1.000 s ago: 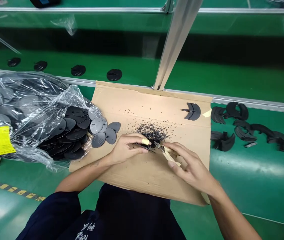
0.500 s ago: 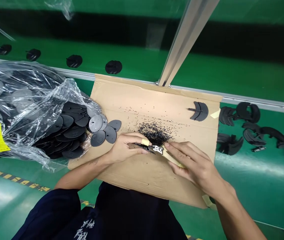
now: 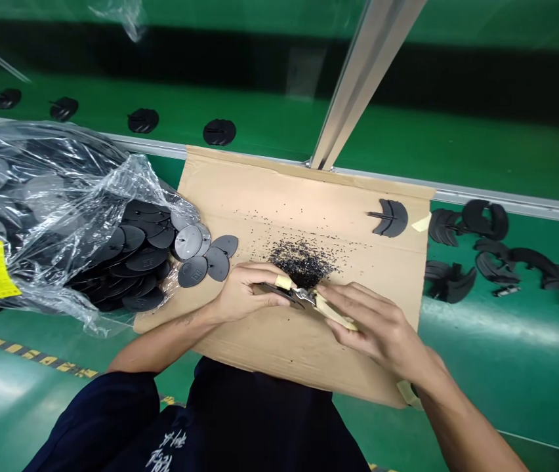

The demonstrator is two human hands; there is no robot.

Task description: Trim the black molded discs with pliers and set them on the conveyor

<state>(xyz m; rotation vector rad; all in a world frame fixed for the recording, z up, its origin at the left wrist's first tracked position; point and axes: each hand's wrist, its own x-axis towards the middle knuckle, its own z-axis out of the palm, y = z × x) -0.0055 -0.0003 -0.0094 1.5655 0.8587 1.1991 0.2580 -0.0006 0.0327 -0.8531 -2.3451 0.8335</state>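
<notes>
My left hand (image 3: 250, 292) is closed on a black plastic part (image 3: 279, 290), most of which is hidden by the fingers. Yellowish tape is wrapped round one of its fingertips. My right hand (image 3: 375, 321) grips a pair of nippers (image 3: 333, 313) with pale yellow handles. Their metal jaws reach left to the edge of the black part and seem to touch it. Just beyond both hands lies a heap of small black clippings (image 3: 304, 261) on the cardboard sheet (image 3: 269, 347).
At the left a clear plastic bag (image 3: 53, 164) spills black oval discs (image 3: 193, 271) onto the cardboard. One curved black piece (image 3: 392, 218) lies at its far right. Further right, several curved black parts (image 3: 493, 262) rest on the green surface. A metal post (image 3: 358, 92) rises behind.
The nippers have shifted slightly left and turned, with their handles now closer together. My right hand has moved a little left with them; the left hand stays nearly still.
</notes>
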